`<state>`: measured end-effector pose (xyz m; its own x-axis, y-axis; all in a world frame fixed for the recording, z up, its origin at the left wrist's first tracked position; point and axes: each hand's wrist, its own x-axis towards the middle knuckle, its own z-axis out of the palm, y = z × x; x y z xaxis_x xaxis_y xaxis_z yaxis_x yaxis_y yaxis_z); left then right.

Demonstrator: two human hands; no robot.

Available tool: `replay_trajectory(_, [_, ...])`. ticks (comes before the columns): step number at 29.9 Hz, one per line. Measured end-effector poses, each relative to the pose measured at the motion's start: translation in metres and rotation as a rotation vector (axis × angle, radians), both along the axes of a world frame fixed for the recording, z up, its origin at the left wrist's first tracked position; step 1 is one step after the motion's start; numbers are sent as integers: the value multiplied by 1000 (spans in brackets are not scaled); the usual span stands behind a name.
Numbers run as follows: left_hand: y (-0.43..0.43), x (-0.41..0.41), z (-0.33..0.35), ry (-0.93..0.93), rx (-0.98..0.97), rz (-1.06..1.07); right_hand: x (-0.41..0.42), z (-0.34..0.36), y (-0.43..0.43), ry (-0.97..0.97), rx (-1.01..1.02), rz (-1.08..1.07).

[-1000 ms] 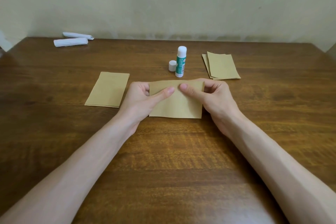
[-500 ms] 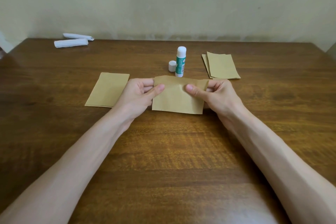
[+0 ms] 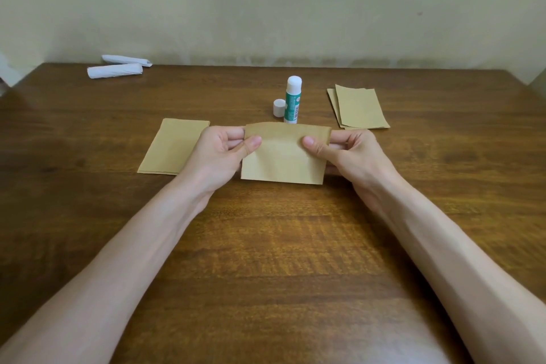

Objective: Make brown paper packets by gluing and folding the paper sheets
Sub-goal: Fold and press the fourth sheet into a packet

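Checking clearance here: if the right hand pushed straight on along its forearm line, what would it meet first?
Probably the upright glue stick, just beyond the brown paper packet the right hand pinches; depth is unclear.

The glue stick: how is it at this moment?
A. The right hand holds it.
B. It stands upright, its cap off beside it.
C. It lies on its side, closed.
B: the glue stick stands upright on the table with its white cap beside it, while the left hand and the right hand both pinch the folded brown paper.
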<state>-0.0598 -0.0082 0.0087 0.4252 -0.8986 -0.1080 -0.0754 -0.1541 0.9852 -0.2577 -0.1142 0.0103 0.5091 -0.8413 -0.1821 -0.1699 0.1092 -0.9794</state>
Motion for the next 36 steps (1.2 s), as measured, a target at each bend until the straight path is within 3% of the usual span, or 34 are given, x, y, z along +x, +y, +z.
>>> replay_trajectory(19, [2, 6, 5, 51, 44, 8, -5, 2, -3, -32, -21, -6])
replay_trajectory(26, [2, 0, 1, 194, 9, 21, -2, 0, 2, -38, -59, 25])
replay_trajectory(31, [2, -9, -4, 141, -23, 21, 4, -6, 10, -70, -18, 111])
replay_trajectory(36, [3, -15, -4, 124, -21, -10, 7, -12, 11, -33, -113, 22])
